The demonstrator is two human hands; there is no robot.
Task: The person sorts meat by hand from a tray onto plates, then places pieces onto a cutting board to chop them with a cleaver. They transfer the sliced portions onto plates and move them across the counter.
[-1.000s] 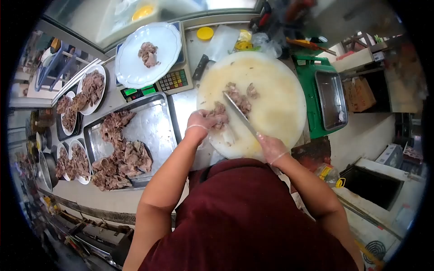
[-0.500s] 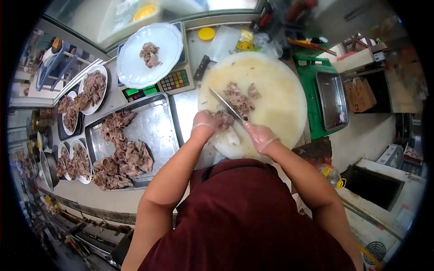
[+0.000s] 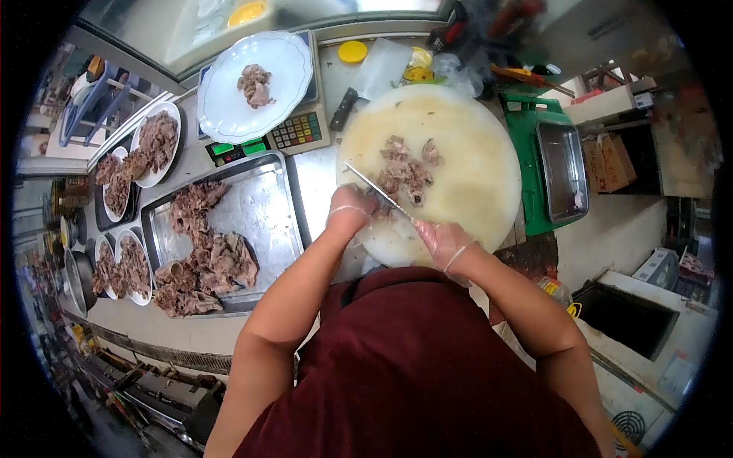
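Observation:
My right hand [image 3: 445, 243], in a clear glove, is closed round the handle of a knife [image 3: 379, 191] whose blade points up and left over a round white cutting board [image 3: 473, 160]. At the board's left side my left hand [image 3: 353, 208], also gloved, has its fingers wrapped on a piece of meat [image 3: 380, 212], mostly hidden beside the blade. Chopped meat [image 3: 412, 175] lies on the board just beyond the knife. A smaller bit of meat [image 3: 431, 152] rests to its right.
Left of the board, a metal tray [image 3: 267, 198] holds bony meat. Behind it a white plate [image 3: 217, 99] with meat sits on a scale [image 3: 296, 131]. Several plates of meat stand farther left. A cleaver [image 3: 345, 107] lies behind the board; a green crate [image 3: 527, 168] stands right.
The knife has shifted slightly left and lies at a lower angle. The chopped meat has moved and spread, and the pale piece near my left hand shows less.

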